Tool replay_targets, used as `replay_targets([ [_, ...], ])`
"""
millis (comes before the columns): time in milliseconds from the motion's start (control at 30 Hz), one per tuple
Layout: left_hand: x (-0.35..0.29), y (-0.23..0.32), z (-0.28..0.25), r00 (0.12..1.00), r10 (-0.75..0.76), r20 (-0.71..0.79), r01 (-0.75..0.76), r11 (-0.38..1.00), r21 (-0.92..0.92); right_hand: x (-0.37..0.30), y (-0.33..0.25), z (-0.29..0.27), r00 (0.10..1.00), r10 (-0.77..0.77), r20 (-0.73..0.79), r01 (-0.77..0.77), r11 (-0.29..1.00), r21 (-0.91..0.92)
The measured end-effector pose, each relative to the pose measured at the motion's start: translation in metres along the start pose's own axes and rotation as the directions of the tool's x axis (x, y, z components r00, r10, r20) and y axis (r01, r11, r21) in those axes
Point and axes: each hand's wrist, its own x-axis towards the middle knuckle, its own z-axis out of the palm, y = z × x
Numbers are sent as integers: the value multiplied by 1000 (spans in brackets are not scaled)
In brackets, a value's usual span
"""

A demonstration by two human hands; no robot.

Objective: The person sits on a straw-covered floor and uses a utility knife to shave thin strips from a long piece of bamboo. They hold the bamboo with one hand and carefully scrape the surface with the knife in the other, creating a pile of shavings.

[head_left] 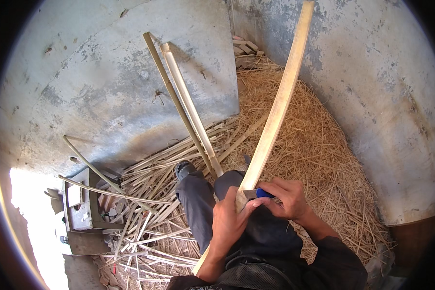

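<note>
A long, pale split bamboo strip (277, 108) runs slantwise across my lap, its far end rising toward the wall and its near end passing under my left forearm. My left hand (227, 220) is closed around the strip above my thighs, the thumb reaching toward the blade. In my right hand (287, 199) is a knife (264, 193) with a blue handle. Its short dark blade lies across the strip, touching or very close to it. My right fingers wrap the handle, hiding part of it, and the two thumbs nearly meet below it.
Two bamboo lengths (182, 94) lean on the worn grey wall (101, 72) ahead. Many thin split strips (152, 232) cover the floor at left, beside a battered metal box (79, 212). A heap of straw-like shavings (319, 140) fills the corner at right.
</note>
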Motion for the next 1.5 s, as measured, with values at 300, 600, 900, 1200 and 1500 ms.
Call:
replay_targets([
  [300,-3,-1,1,1000,-22,0,22,998,62,9,-8,-7,1000,1,19,0,997,-81],
  [600,-7,-9,2,999,-32,-26,35,993,115,10,-2,-4,1000,2,3,-1,994,-108],
  [900,-14,-13,-2,998,-68,12,65,982,178,4,13,0,993,55,-101,-70,985,-158],
  [1200,-49,-30,-10,990,-141,-15,142,978,152,13,73,-41,883,385,-267,-420,904,-84],
  [1500,-20,-23,-14,992,-77,-96,87,991,104,-8,7,15,999,42,33,-45,994,95],
])
